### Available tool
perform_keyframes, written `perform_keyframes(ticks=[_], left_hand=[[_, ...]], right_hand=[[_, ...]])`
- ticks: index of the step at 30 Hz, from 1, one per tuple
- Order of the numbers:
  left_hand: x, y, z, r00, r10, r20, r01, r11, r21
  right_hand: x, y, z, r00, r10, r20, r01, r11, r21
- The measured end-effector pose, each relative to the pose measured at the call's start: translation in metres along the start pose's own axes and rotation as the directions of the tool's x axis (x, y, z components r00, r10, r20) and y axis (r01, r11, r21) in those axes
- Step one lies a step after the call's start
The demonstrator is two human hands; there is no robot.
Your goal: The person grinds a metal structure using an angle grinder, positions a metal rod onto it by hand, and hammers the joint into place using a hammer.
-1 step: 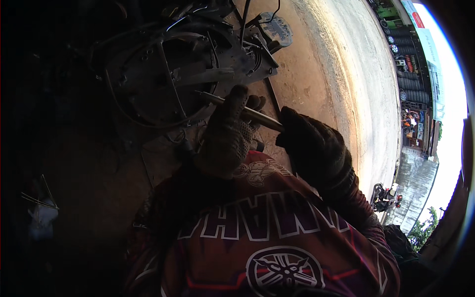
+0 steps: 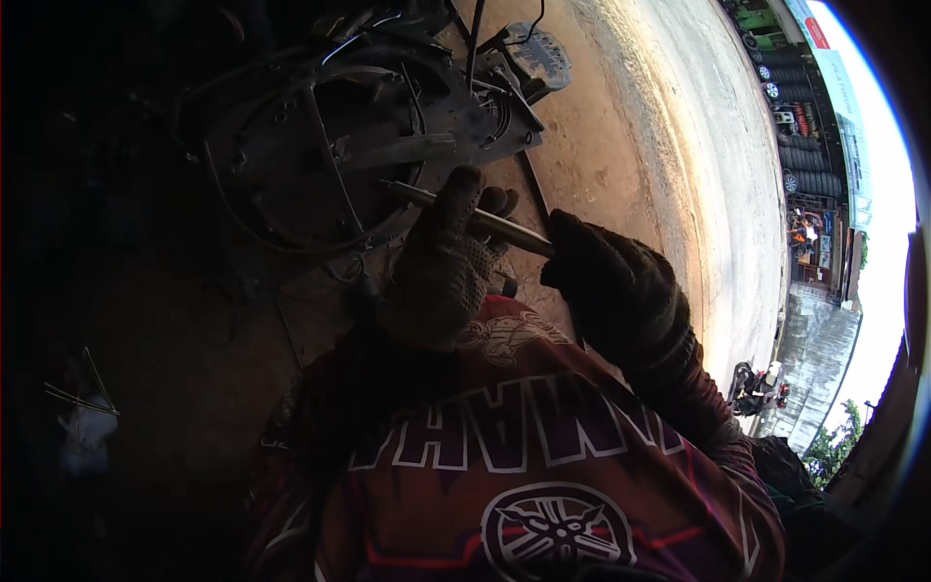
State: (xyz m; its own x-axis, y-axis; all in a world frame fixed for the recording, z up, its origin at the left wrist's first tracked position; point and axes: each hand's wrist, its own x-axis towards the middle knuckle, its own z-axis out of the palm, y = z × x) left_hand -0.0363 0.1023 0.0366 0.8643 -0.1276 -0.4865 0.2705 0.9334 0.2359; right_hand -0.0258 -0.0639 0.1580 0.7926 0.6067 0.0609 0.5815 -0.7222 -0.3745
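Observation:
In gloves, both my hands hold a slim metal rod (image 2: 511, 231) slantwise over my chest. It has a thick shaft and a thin tip pointing up and left; I cannot make out its exact kind. My left hand (image 2: 438, 267) closes around the tip half, thumb along it, other fingers curled behind. The dark-gloved right hand (image 2: 611, 276) grips the rod's other end and hides it. Just beyond the tip lies a dark metal frame (image 2: 320, 126) of curved tubes with a flat plate and crossbars. The tip appears in front of the frame; contact cannot be told.
A grey perforated plate (image 2: 540, 58) juts from the frame's far right end. Bare brown ground (image 2: 596, 145) and a pale road lie to the right. Across it are stacked tyres (image 2: 805, 126) and a parked motorcycle (image 2: 756, 388). A pale object (image 2: 87, 432) sits in shadow at left.

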Motion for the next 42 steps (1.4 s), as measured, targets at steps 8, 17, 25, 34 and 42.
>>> perform_keyframes(ticks=[8, 17, 25, 34, 42], left_hand=[[0.013, 0.001, -0.029, 0.919, 0.263, 0.294, -0.394, 0.616, 0.682], [0.007, 0.008, -0.024, 0.975, 0.173, 0.139, -0.220, 0.824, 0.522], [0.004, 0.006, -0.028, 0.999, -0.047, 0.028, 0.033, 0.929, 0.367], [-0.004, 0.010, -0.022, 1.000, 0.023, 0.009, -0.024, 0.891, 0.453], [0.007, 0.010, -0.020, 0.974, -0.125, 0.189, -0.036, 0.738, 0.674]], right_hand=[[-0.017, 0.049, 0.027, 0.618, 0.431, 0.658, -0.738, 0.029, 0.674], [-0.012, 0.039, 0.024, 0.996, -0.008, 0.090, 0.015, 0.997, -0.081], [-0.009, 0.020, 0.024, 0.988, 0.129, 0.083, -0.130, 0.992, -0.002], [-0.008, 0.016, 0.027, 0.994, 0.068, 0.091, -0.064, 0.997, -0.044], [-0.016, 0.066, 0.048, 0.779, 0.336, 0.529, -0.621, 0.295, 0.726]])
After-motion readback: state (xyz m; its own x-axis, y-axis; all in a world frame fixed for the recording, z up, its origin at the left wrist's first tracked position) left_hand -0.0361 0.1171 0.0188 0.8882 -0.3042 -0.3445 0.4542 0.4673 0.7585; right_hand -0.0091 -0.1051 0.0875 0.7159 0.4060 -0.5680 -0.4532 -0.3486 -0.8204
